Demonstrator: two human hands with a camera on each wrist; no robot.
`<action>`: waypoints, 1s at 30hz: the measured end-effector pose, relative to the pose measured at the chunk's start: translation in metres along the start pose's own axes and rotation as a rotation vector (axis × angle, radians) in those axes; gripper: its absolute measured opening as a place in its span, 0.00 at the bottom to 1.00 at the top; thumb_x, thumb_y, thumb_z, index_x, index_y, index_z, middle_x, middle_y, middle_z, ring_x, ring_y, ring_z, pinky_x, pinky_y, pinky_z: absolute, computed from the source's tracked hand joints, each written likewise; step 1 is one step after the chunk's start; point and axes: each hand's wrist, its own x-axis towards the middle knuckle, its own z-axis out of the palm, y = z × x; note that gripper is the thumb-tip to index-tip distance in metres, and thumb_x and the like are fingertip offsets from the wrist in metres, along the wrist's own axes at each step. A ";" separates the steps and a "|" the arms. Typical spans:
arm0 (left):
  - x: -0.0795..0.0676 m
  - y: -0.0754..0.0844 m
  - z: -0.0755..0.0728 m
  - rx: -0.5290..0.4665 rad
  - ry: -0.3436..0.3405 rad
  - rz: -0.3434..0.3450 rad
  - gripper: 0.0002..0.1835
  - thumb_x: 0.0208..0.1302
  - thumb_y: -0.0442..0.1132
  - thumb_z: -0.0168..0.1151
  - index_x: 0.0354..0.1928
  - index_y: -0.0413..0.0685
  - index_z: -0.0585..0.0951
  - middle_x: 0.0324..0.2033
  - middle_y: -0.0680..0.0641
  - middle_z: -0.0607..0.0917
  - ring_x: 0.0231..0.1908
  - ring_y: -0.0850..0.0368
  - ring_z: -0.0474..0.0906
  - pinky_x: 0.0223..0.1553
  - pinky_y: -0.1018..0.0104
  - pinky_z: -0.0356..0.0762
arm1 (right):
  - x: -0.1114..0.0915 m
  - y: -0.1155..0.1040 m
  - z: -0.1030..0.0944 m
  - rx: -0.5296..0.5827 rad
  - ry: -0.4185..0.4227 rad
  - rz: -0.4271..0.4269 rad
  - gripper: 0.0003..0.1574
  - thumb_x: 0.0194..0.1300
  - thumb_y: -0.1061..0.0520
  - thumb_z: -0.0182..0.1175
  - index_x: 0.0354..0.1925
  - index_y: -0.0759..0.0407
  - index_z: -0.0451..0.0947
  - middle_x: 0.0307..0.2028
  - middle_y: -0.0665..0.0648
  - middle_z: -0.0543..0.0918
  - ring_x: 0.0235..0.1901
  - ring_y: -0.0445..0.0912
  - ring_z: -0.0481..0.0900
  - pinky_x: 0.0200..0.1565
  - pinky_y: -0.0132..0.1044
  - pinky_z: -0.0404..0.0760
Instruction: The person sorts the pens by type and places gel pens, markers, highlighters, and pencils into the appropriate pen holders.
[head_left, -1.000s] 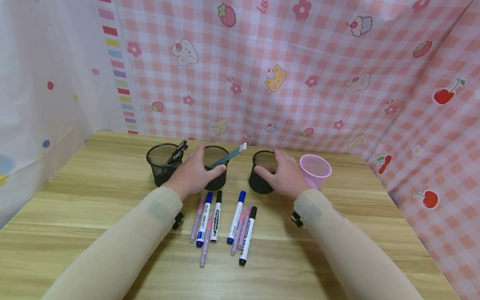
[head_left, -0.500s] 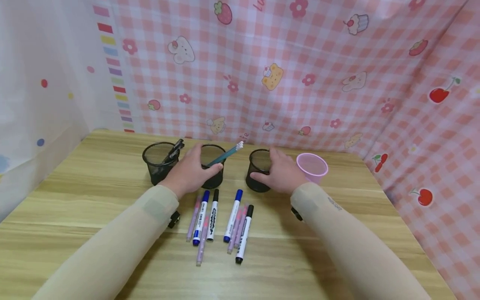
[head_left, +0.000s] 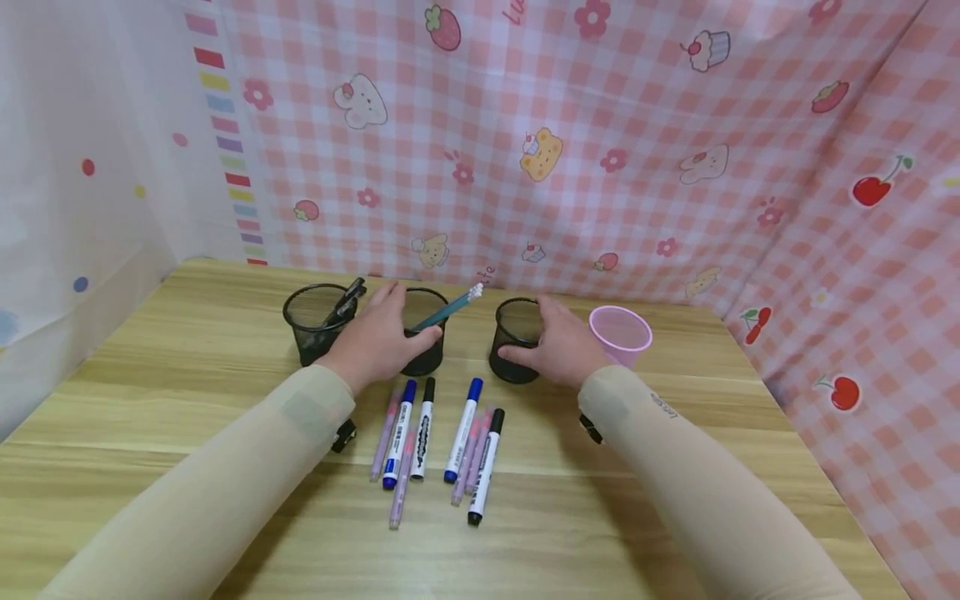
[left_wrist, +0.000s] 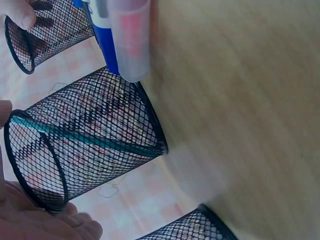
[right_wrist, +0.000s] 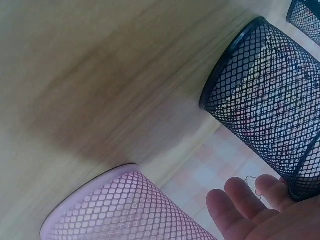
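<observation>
**Left hand on the pencil cup, right hand on the plain cup**

Both cups stand on the table with a gap between them. Each hand hides part of its cup. Green pencils lean out to the right, bunched too tightly to count. In the right wrist view, the edge cuts off the plain cup, and the thumb is out of sight.

There are four cups: three black and one pink cup. The pen cup, far left, has black pens in it (too jumbled to count). In front lie four purple pens, two blue markers and two black markers, in two bunches of four.

Each hand grips its cup, thumb in front and fingers round the back. The arms come in from the near side, wide apart. Pink checked cloth hangs behind.
</observation>
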 end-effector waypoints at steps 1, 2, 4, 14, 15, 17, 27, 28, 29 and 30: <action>-0.001 0.001 0.000 0.003 0.002 0.004 0.57 0.73 0.71 0.53 0.85 0.41 0.43 0.85 0.39 0.43 0.82 0.34 0.49 0.77 0.34 0.58 | 0.001 0.001 0.001 0.007 0.002 0.000 0.73 0.60 0.24 0.70 0.83 0.62 0.49 0.80 0.66 0.62 0.79 0.61 0.62 0.77 0.57 0.65; -0.002 0.002 -0.001 0.006 0.002 0.007 0.57 0.73 0.72 0.53 0.85 0.41 0.42 0.85 0.39 0.42 0.83 0.35 0.48 0.78 0.35 0.58 | 0.002 0.001 0.001 0.015 0.004 -0.001 0.73 0.59 0.24 0.71 0.82 0.61 0.50 0.79 0.65 0.63 0.78 0.61 0.63 0.77 0.57 0.66; -0.005 0.003 -0.002 0.007 0.007 0.018 0.59 0.72 0.72 0.53 0.85 0.41 0.41 0.85 0.40 0.40 0.83 0.35 0.47 0.78 0.35 0.57 | 0.003 0.002 0.002 0.038 0.012 -0.006 0.71 0.58 0.25 0.72 0.81 0.60 0.53 0.77 0.65 0.67 0.76 0.60 0.66 0.75 0.57 0.68; -0.041 0.012 -0.008 0.034 0.147 0.191 0.49 0.74 0.65 0.58 0.84 0.45 0.54 0.84 0.41 0.53 0.77 0.37 0.65 0.73 0.37 0.69 | 0.003 0.005 0.006 0.188 0.055 -0.006 0.61 0.54 0.30 0.78 0.74 0.53 0.64 0.68 0.63 0.77 0.67 0.59 0.76 0.68 0.58 0.76; -0.046 0.013 -0.009 0.050 0.171 0.215 0.46 0.74 0.63 0.59 0.83 0.45 0.57 0.82 0.41 0.57 0.74 0.38 0.69 0.70 0.38 0.73 | 0.003 0.005 0.006 0.201 0.053 -0.001 0.62 0.54 0.31 0.79 0.75 0.54 0.63 0.69 0.64 0.76 0.68 0.60 0.76 0.68 0.58 0.76; -0.054 0.013 -0.011 0.090 0.216 0.262 0.40 0.74 0.58 0.62 0.79 0.45 0.67 0.77 0.41 0.68 0.67 0.40 0.78 0.65 0.41 0.80 | 0.003 0.005 0.006 0.230 0.046 0.007 0.65 0.54 0.33 0.79 0.77 0.55 0.60 0.70 0.66 0.75 0.69 0.62 0.75 0.68 0.59 0.76; -0.074 -0.002 -0.008 0.301 -0.028 0.154 0.29 0.75 0.53 0.63 0.69 0.43 0.78 0.63 0.41 0.84 0.61 0.42 0.83 0.61 0.43 0.82 | 0.002 0.004 0.006 0.302 0.017 0.045 0.69 0.55 0.37 0.80 0.81 0.55 0.54 0.69 0.67 0.75 0.67 0.64 0.76 0.66 0.59 0.79; -0.074 -0.005 -0.007 0.310 -0.065 0.140 0.29 0.76 0.53 0.63 0.69 0.42 0.78 0.63 0.40 0.84 0.62 0.41 0.83 0.62 0.42 0.82 | 0.002 0.004 0.007 0.303 0.016 0.045 0.69 0.55 0.37 0.80 0.81 0.55 0.54 0.69 0.67 0.75 0.66 0.64 0.77 0.66 0.59 0.79; -0.075 -0.008 -0.005 0.316 -0.101 0.127 0.29 0.76 0.53 0.63 0.68 0.42 0.78 0.61 0.40 0.85 0.59 0.42 0.84 0.60 0.42 0.83 | 0.002 0.004 0.007 0.306 0.015 0.045 0.69 0.55 0.37 0.80 0.81 0.56 0.54 0.69 0.67 0.75 0.66 0.64 0.77 0.66 0.59 0.79; -0.075 -0.010 -0.004 0.318 -0.132 0.120 0.27 0.76 0.53 0.62 0.66 0.42 0.79 0.57 0.41 0.87 0.55 0.43 0.86 0.57 0.43 0.84 | 0.002 0.004 0.008 0.307 0.013 0.045 0.69 0.55 0.37 0.80 0.81 0.56 0.53 0.68 0.67 0.76 0.66 0.64 0.77 0.66 0.59 0.79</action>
